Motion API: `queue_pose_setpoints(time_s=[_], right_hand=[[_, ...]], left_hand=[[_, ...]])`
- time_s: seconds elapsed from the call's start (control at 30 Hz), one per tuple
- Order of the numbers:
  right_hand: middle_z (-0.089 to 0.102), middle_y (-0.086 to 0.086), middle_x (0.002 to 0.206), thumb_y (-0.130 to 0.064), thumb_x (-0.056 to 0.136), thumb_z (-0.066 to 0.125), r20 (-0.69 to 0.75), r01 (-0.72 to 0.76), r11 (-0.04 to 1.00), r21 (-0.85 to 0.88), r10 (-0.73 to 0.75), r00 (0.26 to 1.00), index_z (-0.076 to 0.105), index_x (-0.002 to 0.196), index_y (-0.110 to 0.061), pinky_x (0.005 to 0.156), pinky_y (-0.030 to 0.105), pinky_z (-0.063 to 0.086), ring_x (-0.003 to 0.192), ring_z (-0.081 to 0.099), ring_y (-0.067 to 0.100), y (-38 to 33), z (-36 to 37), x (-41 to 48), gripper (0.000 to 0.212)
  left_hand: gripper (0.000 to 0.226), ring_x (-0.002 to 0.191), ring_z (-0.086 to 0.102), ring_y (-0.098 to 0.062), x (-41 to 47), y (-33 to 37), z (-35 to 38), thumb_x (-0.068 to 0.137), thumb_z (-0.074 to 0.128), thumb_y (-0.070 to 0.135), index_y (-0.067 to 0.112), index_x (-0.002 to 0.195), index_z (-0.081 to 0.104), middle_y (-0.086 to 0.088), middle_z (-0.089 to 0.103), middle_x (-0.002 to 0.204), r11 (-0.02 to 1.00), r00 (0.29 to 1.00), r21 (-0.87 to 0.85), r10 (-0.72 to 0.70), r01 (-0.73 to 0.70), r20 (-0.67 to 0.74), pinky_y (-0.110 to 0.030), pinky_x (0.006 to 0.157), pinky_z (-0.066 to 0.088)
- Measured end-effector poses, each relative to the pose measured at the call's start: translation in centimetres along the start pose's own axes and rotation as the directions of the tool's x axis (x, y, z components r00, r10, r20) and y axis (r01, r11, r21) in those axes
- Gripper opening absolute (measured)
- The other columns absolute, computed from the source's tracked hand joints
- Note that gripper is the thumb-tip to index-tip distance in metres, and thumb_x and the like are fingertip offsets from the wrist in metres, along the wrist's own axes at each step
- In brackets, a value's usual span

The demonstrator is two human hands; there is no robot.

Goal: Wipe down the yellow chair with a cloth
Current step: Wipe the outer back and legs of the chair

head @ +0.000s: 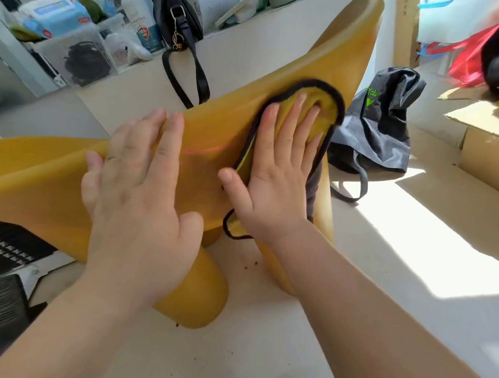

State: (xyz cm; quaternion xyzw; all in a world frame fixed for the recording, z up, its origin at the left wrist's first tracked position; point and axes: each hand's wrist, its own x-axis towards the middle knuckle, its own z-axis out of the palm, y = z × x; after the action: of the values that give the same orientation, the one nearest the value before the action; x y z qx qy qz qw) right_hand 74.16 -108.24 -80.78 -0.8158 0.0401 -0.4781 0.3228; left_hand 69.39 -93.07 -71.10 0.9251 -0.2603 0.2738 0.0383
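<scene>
Right hand [273,179], fingers straight and spread, presses a yellow cloth [327,117] with dark edging flat against the yellow chair [32,176]. Left hand [140,185] lies flat beside it, fingertips at the shell's rim, gripping nothing. The chair lies tipped over on a pale floor [257,355]. Its moulded shell looks stiff, smooth and probably light, so likely to slide; bracing at the rim suits it.

L grip [139,197] & R grip [276,173] both laid flat, palms down, fingers [290,123] straight & slightly spread.
</scene>
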Motion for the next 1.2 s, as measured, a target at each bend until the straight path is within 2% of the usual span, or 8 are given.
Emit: queue_pose_setpoints(time_s=[0.13,0.33,0.5,0.63,0.9,1.0,1.13,1.2], right_hand=[[-0.004,0.027,0.166,-0.072,0.094,0.013,-0.057,-0.056,0.997,0.059,0.059,0.997,-0.002,0.158,-0.006,0.121,0.064,-0.005,0.152,-0.011,0.047,-0.9,0.0,0.9,0.092],[-0.047,-0.003,0.155,-0.079,0.091,-0.003,0.406,-0.116,0.993,0.000,0.106,0.908,-0.035,0.150,-0.031,0.120,0.063,-0.013,0.153,-0.022,0.030,-2.8,4.4,-9.4,0.083],[-0.047,0.002,0.155,-0.075,0.093,-0.001,0.154,-0.136,0.989,0.058,0.126,0.980,-0.034,0.152,-0.025,0.118,0.065,-0.013,0.147,-0.034,0.030,-3.7,3.2,-4.7,0.084],[-0.015,0.016,0.167,-0.072,0.094,0.007,-0.076,-0.152,0.970,0.191,0.169,0.983,-0.008,0.159,-0.017,0.120,0.065,-0.009,0.152,-0.022,0.040,-4.1,0.8,0.6,0.086],[-0.042,0.000,0.157,-0.072,0.095,-0.007,0.262,-0.223,0.964,0.143,0.180,0.948,-0.033,0.151,-0.032,0.124,0.057,-0.006,0.151,-0.030,0.028,-6.1,4.3,-7.8,0.074],[-0.029,-0.002,0.166,-0.059,0.103,0.006,0.193,-0.187,0.974,0.127,0.161,0.968,-0.016,0.158,-0.034,0.124,0.053,0.005,0.156,-0.015,0.028,-5.5,4.2,-8.1,0.064],[0.022,0.006,0.161,-0.028,0.101,0.046,-0.083,-0.137,0.990,0.017,0.138,0.987,0.029,0.155,-0.028,0.113,0.048,0.025,0.146,0.030,0.033,-3.5,4.4,-7.3,0.057],[0.027,0.008,0.156,-0.033,0.100,0.052,-0.166,-0.111,0.992,-0.056,0.101,0.981,0.033,0.153,-0.026,0.112,0.049,0.028,0.143,0.033,0.034,-2.7,4.3,-6.1,0.057]], left_hand=[[0.099,0.153,0.013,-0.027,0.0,0.0,0.0,0.069,0.054,0.015,0.020,0.160,0.017,-0.004,0.019,0.165,1.000,1.000,-0.017,-0.004,0.004,-0.004,-0.064,0.118,0.007],[0.104,0.153,0.014,-0.028,0.0,-0.2,0.0,0.071,0.067,-0.001,0.019,0.160,0.018,-0.005,0.021,0.165,1.000,1.000,-0.005,-0.004,0.004,-0.020,-0.063,0.118,0.006],[0.096,0.154,0.016,-0.026,0.0,-0.6,-0.2,0.076,0.063,0.005,0.020,0.160,0.021,-0.003,0.022,0.166,1.000,1.000,-0.018,0.017,-0.017,-0.014,-0.062,0.118,0.009],[0.095,0.153,0.019,-0.027,0.1,-0.7,-0.3,0.074,0.060,0.005,0.022,0.160,0.023,-0.002,0.024,0.165,1.000,1.000,-0.023,0.005,-0.005,-0.012,-0.064,0.116,0.013],[0.098,0.152,0.019,-0.024,0.0,-0.6,-0.6,0.074,0.064,-0.003,0.022,0.160,0.023,-0.001,0.024,0.165,1.000,1.000,-0.012,0.009,-0.009,-0.011,-0.062,0.117,0.013],[0.094,0.152,0.019,-0.025,0.0,-1.0,-0.7,0.077,0.059,-0.001,0.022,0.160,0.022,0.000,0.023,0.165,0.999,0.999,-0.017,0.037,-0.037,0.002,-0.063,0.117,0.013],[0.090,0.153,0.019,-0.025,-0.1,-1.1,-0.8,0.075,0.048,0.009,0.022,0.160,0.024,0.000,0.024,0.166,0.999,1.000,-0.017,0.030,-0.031,-0.008,-0.062,0.117,0.013],[0.089,0.153,0.019,-0.024,-0.1,-1.1,-0.8,0.075,0.048,0.010,0.022,0.160,0.024,0.000,0.024,0.166,0.999,0.999,-0.022,0.031,-0.032,-0.012,-0.062,0.117,0.014]])
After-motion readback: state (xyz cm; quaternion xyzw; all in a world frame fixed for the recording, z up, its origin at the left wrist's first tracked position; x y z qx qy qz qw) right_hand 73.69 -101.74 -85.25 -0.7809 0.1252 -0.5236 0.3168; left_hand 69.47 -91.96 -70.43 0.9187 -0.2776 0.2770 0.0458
